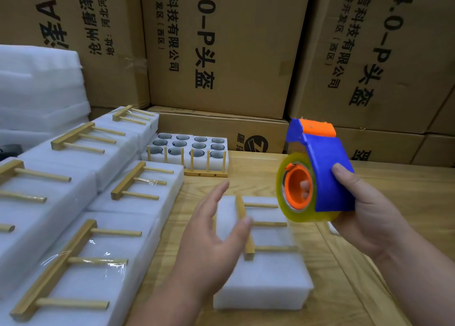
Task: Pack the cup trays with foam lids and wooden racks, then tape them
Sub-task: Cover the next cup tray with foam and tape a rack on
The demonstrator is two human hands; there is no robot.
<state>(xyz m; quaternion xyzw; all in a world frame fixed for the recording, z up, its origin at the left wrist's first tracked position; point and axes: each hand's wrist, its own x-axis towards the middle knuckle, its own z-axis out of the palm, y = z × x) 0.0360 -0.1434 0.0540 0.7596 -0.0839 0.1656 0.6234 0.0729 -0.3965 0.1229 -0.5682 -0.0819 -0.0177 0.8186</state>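
The right hand (pixel 369 217) grips a blue and orange tape dispenser (pixel 320 173) loaded with one roll of clear tape (pixel 290 202), fingers curled through the orange core, held up above the right end of the foam package (pixel 261 271) in the middle of the wooden table (pixel 384 276). The left hand (pixel 209 237) hovers open, fingers straight and spread, over that package's left side; it is motion-blurred and contact cannot be judged.

This package is a white foam block with one wooden rack (pixel 248 229) lying on top, three dowels pointing right.

Left of the package lie six more foam packs (pixel 138 197) with a rack on each, two or more showing glossy tape. Behind the package stands one open cup tray (pixel 189 148) with twelve round holes showing, and an upright rack (pixel 206 170) just in front of it. Left of that tray and behind the packs is a stack of foam sheets (pixel 39 87). Printed cardboard cartons (pixel 221 50) wall off the back.
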